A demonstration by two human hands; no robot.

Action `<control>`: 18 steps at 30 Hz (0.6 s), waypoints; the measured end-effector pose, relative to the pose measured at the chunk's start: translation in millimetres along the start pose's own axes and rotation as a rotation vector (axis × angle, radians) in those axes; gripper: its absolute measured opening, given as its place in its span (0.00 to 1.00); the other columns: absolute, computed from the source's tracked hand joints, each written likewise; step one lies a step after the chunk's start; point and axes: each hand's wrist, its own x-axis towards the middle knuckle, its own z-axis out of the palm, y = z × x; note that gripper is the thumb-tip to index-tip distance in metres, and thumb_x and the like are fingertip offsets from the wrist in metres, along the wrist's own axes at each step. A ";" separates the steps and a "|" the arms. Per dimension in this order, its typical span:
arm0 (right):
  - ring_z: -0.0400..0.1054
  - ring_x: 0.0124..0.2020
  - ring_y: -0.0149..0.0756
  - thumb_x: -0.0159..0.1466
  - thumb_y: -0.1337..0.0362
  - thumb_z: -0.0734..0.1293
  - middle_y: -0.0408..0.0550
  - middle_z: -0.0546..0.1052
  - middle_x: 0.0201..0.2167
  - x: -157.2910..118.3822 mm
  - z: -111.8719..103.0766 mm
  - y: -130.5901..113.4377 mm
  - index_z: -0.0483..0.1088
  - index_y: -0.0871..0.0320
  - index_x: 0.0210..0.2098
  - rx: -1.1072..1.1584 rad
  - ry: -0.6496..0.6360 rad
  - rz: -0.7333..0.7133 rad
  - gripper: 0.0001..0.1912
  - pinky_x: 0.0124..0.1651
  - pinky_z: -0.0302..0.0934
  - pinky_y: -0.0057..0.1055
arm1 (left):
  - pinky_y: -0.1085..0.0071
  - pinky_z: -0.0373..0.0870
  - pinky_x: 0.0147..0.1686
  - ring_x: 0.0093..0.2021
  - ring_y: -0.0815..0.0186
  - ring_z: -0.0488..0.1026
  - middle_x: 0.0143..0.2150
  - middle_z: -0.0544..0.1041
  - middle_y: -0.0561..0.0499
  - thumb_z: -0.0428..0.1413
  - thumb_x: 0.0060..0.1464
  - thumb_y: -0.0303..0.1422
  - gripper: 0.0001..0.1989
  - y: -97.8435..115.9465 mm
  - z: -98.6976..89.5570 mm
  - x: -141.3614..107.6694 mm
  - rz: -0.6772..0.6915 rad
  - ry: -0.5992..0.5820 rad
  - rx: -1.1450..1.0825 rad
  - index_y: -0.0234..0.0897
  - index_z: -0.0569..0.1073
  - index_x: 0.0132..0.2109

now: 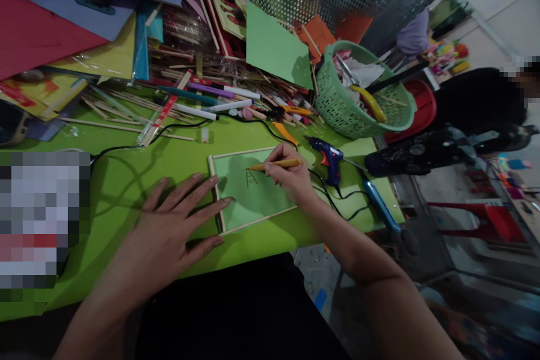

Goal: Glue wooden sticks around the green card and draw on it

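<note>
A green sheet [261, 197] edged with thin wooden sticks lies on the bright green table. My right hand [291, 176] is over its right part, closed around a yellow-brown pen [287, 163]. The pen's tip points left, at a small dark ladder-like drawing [251, 178] on the sheet. My left hand [181, 214] rests flat with fingers spread, its fingertips at the sheet's left stick edge. It holds nothing.
Beyond the sheet lie marker pens [230, 106], many loose wooden sticks [113, 107] and coloured papers [276, 45]. A blue glue gun [331, 160] with a black cord is on the right, near a green basket [358, 115]. A person in black [481, 101] is farther right.
</note>
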 end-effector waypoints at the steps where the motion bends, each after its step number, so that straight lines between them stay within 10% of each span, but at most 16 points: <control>1: 0.61 0.25 0.30 0.58 0.59 0.73 0.40 0.70 0.26 -0.1 -0.1 0.6 0.69 0.53 0.30 -0.009 -0.004 -0.003 0.09 0.26 0.55 0.29 | 0.37 0.45 0.72 0.74 0.44 0.60 0.77 0.59 0.54 0.55 0.65 0.48 0.28 0.1 -0.2 -0.1 0.002 0.005 0.000 0.59 0.66 0.71; 18: 0.63 0.30 0.33 0.57 0.62 0.71 0.40 0.70 0.28 0.9 -0.4 2.3 0.68 0.53 0.29 -0.023 0.014 -0.020 0.07 0.29 0.56 0.30 | 0.37 0.47 0.72 0.74 0.46 0.59 0.77 0.59 0.53 0.54 0.66 0.49 0.28 0.7 -1.5 0.1 0.004 -0.011 0.037 0.59 0.64 0.71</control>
